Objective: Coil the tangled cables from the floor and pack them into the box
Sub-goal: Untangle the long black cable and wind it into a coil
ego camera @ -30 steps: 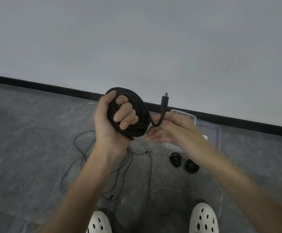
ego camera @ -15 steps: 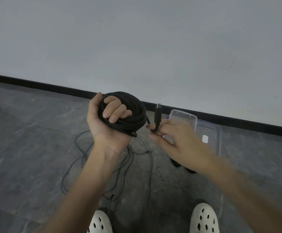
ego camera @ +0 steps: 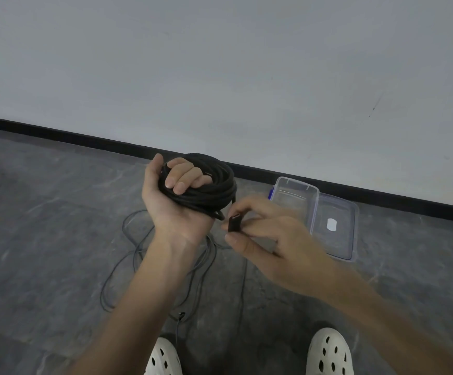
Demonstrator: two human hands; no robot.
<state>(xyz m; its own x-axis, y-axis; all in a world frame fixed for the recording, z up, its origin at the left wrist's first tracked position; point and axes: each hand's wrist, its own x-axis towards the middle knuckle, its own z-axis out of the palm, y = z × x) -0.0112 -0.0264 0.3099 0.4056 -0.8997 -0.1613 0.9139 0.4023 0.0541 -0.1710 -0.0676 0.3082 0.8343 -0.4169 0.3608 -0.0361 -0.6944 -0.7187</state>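
Where the fingers [ego camera: 186, 178] of the left hand [ego camera: 176, 209] curl down through the middle of the coil of black cable [ego camera: 214, 189], they clamp its many turns against the palm. The thumb stands up at the coil's left edge. The coil is held in the air above the floor [ego camera: 44, 239], palm toward the camera, to the left of the box [ego camera: 295, 183].

Just below and right of the coil, the right hand [ego camera: 276, 239] pinches the plug [ego camera: 233, 224] at the cable's free end. Its fingertips press from above and the thumb from underneath, and the plug's open mouth is turned up and left toward the coil. A short stretch of cable drops from the coil's right edge toward the plug, partly hidden behind the right fingers.

Farther right, near the wall [ego camera: 220, 63], the clear plastic box sits open on the floor. Its lid [ego camera: 336, 247] lies flat against its right side and bears a small white label.

Under both forearms, loose grey cables [ego camera: 211, 250] sprawl in tangled loops across the floor, spreading out to the left. A small dark connector [ego camera: 182, 315] lies among them, just beyond the left shoe [ego camera: 163, 358]. The right shoe [ego camera: 329, 353], white and perforated like its partner, stands at the near edge. A black skirting board [ego camera: 84, 138] divides the grey stone floor from the pale wall.
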